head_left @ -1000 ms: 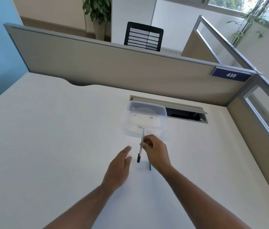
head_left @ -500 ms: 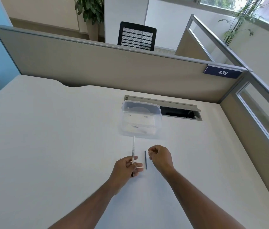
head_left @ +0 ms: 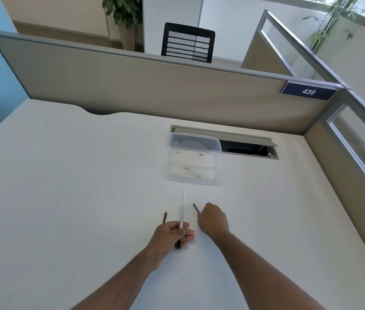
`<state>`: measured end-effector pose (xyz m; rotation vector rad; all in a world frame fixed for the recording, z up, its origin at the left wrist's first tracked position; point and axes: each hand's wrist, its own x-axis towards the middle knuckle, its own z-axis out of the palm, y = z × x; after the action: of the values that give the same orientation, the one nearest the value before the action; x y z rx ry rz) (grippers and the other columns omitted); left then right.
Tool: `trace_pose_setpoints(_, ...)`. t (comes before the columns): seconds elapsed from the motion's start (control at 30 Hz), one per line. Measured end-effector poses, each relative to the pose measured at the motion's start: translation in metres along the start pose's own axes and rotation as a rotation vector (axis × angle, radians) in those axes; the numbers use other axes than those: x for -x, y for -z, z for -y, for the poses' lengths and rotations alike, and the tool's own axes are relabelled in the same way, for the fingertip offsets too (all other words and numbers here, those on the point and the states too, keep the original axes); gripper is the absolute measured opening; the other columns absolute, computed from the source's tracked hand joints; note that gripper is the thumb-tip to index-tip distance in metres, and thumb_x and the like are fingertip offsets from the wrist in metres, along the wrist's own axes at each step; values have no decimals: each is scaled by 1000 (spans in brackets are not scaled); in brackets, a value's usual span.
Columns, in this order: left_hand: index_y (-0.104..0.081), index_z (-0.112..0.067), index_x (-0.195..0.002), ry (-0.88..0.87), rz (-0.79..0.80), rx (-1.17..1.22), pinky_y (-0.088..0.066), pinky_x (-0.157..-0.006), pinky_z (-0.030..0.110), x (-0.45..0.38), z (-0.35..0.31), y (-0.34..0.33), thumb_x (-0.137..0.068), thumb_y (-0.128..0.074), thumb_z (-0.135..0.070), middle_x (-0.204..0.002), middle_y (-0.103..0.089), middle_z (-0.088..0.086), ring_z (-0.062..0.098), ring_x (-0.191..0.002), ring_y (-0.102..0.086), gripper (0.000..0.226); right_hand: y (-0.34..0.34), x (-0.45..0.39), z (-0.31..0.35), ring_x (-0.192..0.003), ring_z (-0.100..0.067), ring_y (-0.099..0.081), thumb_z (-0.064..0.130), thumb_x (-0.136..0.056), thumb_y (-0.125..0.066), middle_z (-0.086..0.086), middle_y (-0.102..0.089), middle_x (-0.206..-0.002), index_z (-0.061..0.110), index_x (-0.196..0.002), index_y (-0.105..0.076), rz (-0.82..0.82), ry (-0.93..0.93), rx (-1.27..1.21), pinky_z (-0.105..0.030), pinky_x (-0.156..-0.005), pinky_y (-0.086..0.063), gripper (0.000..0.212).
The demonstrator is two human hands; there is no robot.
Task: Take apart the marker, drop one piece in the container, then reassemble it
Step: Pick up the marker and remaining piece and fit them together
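My left hand (head_left: 172, 237) grips the white marker barrel (head_left: 182, 209) near its dark lower end, and the barrel points away from me toward the container. My right hand (head_left: 213, 220) is closed on a thin dark rod (head_left: 196, 208), whose tip sticks out past the fingers. A second short dark piece (head_left: 165, 217) shows just left of my left hand; I cannot tell whether it lies on the desk or is held. The clear plastic container (head_left: 219, 153) stands open on the white desk (head_left: 65, 186), a hand's length beyond both hands.
An open cable slot (head_left: 248, 148) is set in the desk right behind the container. Beige partition walls (head_left: 132, 90) close off the desk at the back and right, with a blue plate marked 439 (head_left: 308, 92). A black chair stands beyond the partition.
The marker barrel passed from my right hand to my left. My right hand closed on the thin dark rod that lay on the desk and lifted its tip.
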<state>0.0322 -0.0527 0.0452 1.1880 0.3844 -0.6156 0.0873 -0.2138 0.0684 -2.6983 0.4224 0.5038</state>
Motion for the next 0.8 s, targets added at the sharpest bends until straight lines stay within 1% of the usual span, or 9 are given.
trace_pose_setpoints(0.1, -69, 3, -112, 0, -4, -1, -60, -72, 32, 4, 0, -1, -102, -62, -11, -108, -79, 26, 30, -91, -79, 18, 4, -2, -1, -100, -31, -65, 23, -100, -54, -10, -67, -105, 7, -99, -61, 20, 8, -65, -31, -73, -43, 17)
trace_pose_setpoints(0.2, -72, 0, -109, 1, -4, -42, -61, -70, 29, 7, 3, -1, -103, -61, -14, -103, -82, 20, 31, -94, -81, 18, 16, -3, -2, -79, -21, -65, 13, -99, -52, -5, -72, -88, 6, -86, -62, 14, -10, -515, -34, -70, -49, 18)
trace_pose_setpoints(0.27, -72, -1, -109, -1, 6, -70, -62, -71, 29, 9, 4, -1, -104, -60, -13, -102, -82, 17, 31, -95, -81, 18, 29, -2, 0, -70, -16, -64, 4, -97, -53, -9, -76, -85, 4, -92, -64, -11, -17, -786, -30, -67, -51, 12)
trace_pose_setpoints(0.33, -71, -1, -110, -7, 26, -101, -61, -74, 31, 9, 4, 0, -104, -59, -13, -103, -82, 17, 31, -97, -80, 18, 40, -2, 3, -70, -18, -66, -2, -94, -58, -14, -77, -86, 5, -102, -64, -15, -3, -972, -29, -69, -55, 11)
trace_pose_setpoints(0.37, -71, -2, -110, -10, 35, -118, -61, -75, 32, 10, 3, 1, -105, -58, -13, -103, -82, 17, 30, -97, -80, 18, 44, -2, 6, -72, -19, -68, -2, -93, -62, -16, -77, -87, 7, -107, -63, -11, 12, -1026, -30, -73, -58, 17)
trace_pose_setpoints(0.47, -71, -2, -111, -16, 57, -142, -59, -75, 31, 12, 2, 1, -104, -59, -13, -103, -82, 15, 28, -94, -81, 18, 48, -1, 15, -84, -22, -74, 1, -91, -70, -15, -78, -89, 14, -118, -60, -12, 69, -1066, -32, -83, -61, 32)
trace_pose_setpoints(0.53, -71, 0, -110, -22, 66, -141, -59, -71, 27, 14, 2, 1, -104, -60, -12, -101, -82, 16, 25, -89, -80, 18, 47, -1, 20, -87, -24, -77, 3, -93, -71, -11, -78, -90, 17, -122, -58, -28, 89, -1060, -33, -83, -62, 35)
trace_pose_setpoints(0.67, -71, 1, -110, -44, 87, -148, -57, -69, 26, 16, 1, 1, -104, -60, -11, -105, -80, 21, 22, -85, -79, 18, 43, -4, 25, -82, -22, -78, 2, -95, -67, -13, -75, -96, 16, -127, -56, -19, 92, -1023, -34, -83, -63, 37)
trace_pose_setpoints(0.8, -70, 1, -112, -48, 93, -152, -57, -69, 25, 17, 1, 1, -104, -58, -11, -110, -78, 24, 20, -85, -79, 18, 40, -5, 25, -80, -18, -78, 2, -96, -66, -12, -74, -96, 16, -135, -53, -4, 105, -930, -37, -82, -64, 43)
